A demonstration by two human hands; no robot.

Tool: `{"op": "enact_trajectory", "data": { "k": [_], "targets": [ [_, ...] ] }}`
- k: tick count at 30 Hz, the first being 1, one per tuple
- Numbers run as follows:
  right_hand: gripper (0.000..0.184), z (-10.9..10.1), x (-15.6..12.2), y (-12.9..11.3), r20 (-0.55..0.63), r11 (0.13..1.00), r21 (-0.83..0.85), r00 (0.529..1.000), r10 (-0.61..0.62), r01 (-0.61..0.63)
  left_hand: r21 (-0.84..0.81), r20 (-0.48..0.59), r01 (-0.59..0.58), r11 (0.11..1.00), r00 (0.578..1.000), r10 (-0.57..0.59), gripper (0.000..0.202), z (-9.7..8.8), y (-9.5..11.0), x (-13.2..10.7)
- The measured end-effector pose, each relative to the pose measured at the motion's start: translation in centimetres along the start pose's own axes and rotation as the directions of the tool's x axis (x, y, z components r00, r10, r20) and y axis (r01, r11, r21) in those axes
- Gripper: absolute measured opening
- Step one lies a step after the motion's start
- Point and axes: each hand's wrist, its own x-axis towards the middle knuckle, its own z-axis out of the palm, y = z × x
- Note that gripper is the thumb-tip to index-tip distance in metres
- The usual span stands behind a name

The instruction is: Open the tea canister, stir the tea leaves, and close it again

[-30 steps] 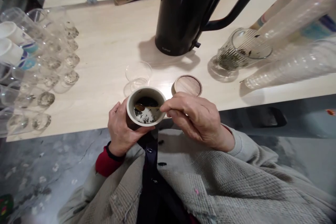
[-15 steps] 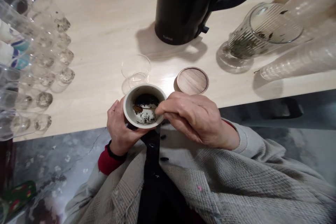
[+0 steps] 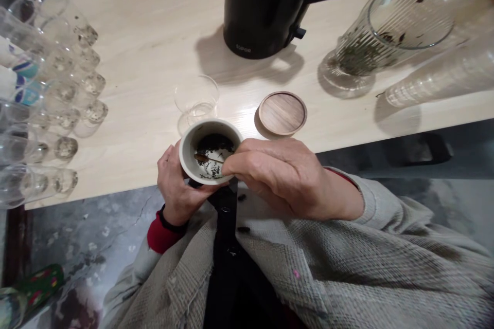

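Observation:
My left hand (image 3: 175, 187) wraps around a small round cream jar (image 3: 188, 150) held at the table's near edge. Dark tea leaves lie inside it. My right hand (image 3: 281, 175) pinches the handle of a small spoon (image 3: 206, 158) whose bowl dips into the jar among the leaves. The jar's wooden lid (image 3: 282, 113) lies flat on the table just right of the jar. A small clear plastic cup (image 3: 196, 100) stands right behind the jar.
A black kettle (image 3: 266, 5) stands at the back. A ribbed glass pitcher (image 3: 386, 31) with tea leaves sits at the right, beside stacked clear cups (image 3: 436, 79) lying down. Rows of stacked clear cups (image 3: 50, 108) lie at the left on the pale wooden table (image 3: 146, 46).
The view has tilted down and closer. My right hand has slid slightly left over the jar, with the spoon still stirring among the leaves. My left hand keeps hold of the jar.

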Motion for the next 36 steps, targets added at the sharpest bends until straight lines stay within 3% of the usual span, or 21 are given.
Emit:
{"op": "enact_trajectory", "data": {
  "k": [7,12,14,18,21,23,28,31,36],
  "targets": [
    [0.019,0.0,-0.1,0.1,-0.051,0.998,0.047,0.998,0.039,-0.037,-0.017,-0.037,-0.038,0.999,0.999,0.038,0.103,0.3,-0.1,0.1],
    [0.017,-0.7,-0.2,0.4,-0.086,0.95,0.255,0.975,0.207,-0.179,-0.031,-0.1,-0.129,0.991,0.987,0.126,0.11,0.7,-0.3,0.4],
    [0.019,-0.7,-0.4,0.6,-0.133,0.884,0.394,0.936,0.326,-0.251,-0.048,-0.14,-0.185,0.982,0.974,0.177,0.111,0.8,-0.3,0.6],
    [0.023,-0.4,-0.8,1.2,-0.178,0.659,0.684,0.805,0.566,-0.312,-0.062,-0.153,-0.216,0.974,0.967,0.205,0.108,0.8,-0.3,0.7],
    [0.025,-0.2,-0.7,1.6,-0.142,0.522,0.791,0.735,0.663,-0.318,-0.046,-0.121,-0.166,0.985,0.98,0.159,0.109,0.8,-0.2,0.7],
    [0.026,-0.1,-0.7,1.9,-0.135,0.479,0.82,0.708,0.693,-0.312,-0.037,-0.123,-0.157,0.987,0.981,0.152,0.11,0.8,-0.1,0.7],
    [0.026,-0.1,-0.6,2.4,-0.221,0.492,0.832,0.661,0.717,-0.255,-0.058,-0.181,-0.247,0.967,0.955,0.234,0.102,0.8,0.2,0.9],
    [0.028,-0.2,-0.5,2.8,-0.272,0.529,0.815,0.65,0.709,-0.237,-0.076,-0.175,-0.24,0.968,0.959,0.224,0.103,0.7,0.3,1.1],
    [0.027,-0.8,0.2,2.8,-0.425,0.657,0.736,0.645,0.635,-0.162,-0.087,-0.163,-0.194,0.977,0.97,0.178,0.103,0.6,0.5,1.1]
  ]
}}
